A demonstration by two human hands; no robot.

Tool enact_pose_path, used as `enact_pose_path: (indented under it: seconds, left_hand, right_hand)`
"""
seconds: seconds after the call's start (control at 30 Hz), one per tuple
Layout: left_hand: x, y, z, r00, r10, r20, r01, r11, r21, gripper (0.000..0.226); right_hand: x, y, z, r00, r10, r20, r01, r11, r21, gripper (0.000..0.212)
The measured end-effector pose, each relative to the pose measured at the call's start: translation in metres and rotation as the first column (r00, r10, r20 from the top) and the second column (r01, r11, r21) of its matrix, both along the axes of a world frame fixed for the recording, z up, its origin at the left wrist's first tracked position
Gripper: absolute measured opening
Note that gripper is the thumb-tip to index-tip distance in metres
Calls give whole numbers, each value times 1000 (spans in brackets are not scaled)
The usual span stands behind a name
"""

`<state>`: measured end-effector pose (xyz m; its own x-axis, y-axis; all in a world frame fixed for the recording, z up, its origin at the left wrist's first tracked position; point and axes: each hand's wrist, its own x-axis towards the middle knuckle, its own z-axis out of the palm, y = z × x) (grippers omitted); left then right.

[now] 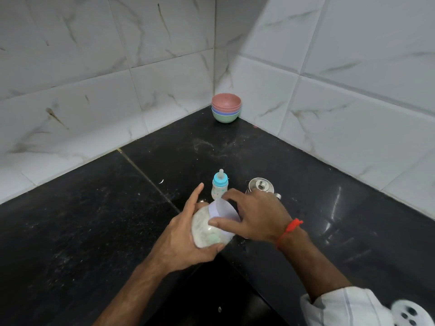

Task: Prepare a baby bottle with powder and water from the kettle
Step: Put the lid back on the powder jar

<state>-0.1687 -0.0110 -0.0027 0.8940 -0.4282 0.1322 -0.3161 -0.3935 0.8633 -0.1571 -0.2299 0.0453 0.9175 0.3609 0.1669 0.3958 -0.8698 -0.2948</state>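
A clear jar of pale powder (207, 229) is held tilted over the black counter, its body gripped by my left hand (186, 238). My right hand (256, 217) is closed around the jar's white lid (223, 209). Just behind the hands stands a small baby bottle (219, 184) with a blue collar and a clear teat, upright on the counter. To its right sits a steel kettle (260, 186), partly hidden by my right hand.
A stack of coloured bowls (226, 108) stands in the far corner against the white tiled walls. Black counter (94, 220) spreads to the left and right (341, 220), with some powder dust behind the bottle. A white sleeve (341, 307) shows at bottom right.
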Motion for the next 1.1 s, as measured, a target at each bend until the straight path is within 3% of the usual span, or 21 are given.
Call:
enact_pose_path:
  seconds: [0.07, 0.1, 0.2, 0.27, 0.33, 0.4, 0.47, 0.5, 0.57, 0.67, 0.8, 0.93, 1.1]
  left_hand:
    - [-1, -2, -2, 1000, -26, -7, 26, 1000, 2, 133]
    - [-1, -3, -3, 1000, -30, -10, 30, 1000, -3, 133]
    - [0, -1, -3, 1000, -13, -22, 12, 999, -51, 131]
    - [0, 0, -2, 999, -10, -42, 6, 996, -90, 128]
    - [0, -1, 0, 999, -33, -35, 31, 997, -72, 128]
    - [0, -2, 0, 999, -41, -28, 40, 998, -40, 130]
    - [2, 1, -2, 999, -27, -38, 26, 999, -44, 130]
    - [2, 2, -2, 998, -29, -47, 26, 999, -47, 129]
    - [2, 4, -1, 997, -31, -67, 27, 998, -64, 124]
    - [0, 4, 4, 995, -60, -83, 54, 996, -71, 118]
    - [-3, -5, 8, 987, -152, -62, 149, 988, -50, 122]
    - [-6, -10, 1, 998, -50, -41, 46, 995, -88, 121]
    - [3, -13, 0, 997, -22, -76, 19, 999, -42, 120]
  right_hand:
    - [-2, 5, 2, 985, -147, 86, 146, 989, 14, 102]
    - [-1, 2, 0, 982, -126, 137, 116, 990, 78, 102]
    - [4, -11, -2, 967, 214, 136, -240, 947, 214, 72]
    - [5, -14, -8, 937, 335, 103, -349, 918, 187, 67]
    - [0, -3, -13, 954, 219, 207, -256, 950, 177, 59]
    - [-6, 11, -11, 955, -17, 297, -34, 986, 165, 61]
    - [-12, 19, -4, 972, -156, 176, 145, 987, 75, 78]
    - [-12, 17, -2, 984, -139, 115, 134, 990, 49, 83]
    - [-10, 12, 5, 998, 57, 34, -61, 991, 120, 79]
    - [-1, 4, -1, 939, 307, 154, -329, 934, 143, 65]
    - [1, 6, -8, 911, 280, 303, -337, 929, 155, 58]
    - [-1, 16, -11, 881, 232, 411, -319, 935, 155, 40]
    - [0, 23, -18, 928, 58, 369, -113, 985, 129, 32]
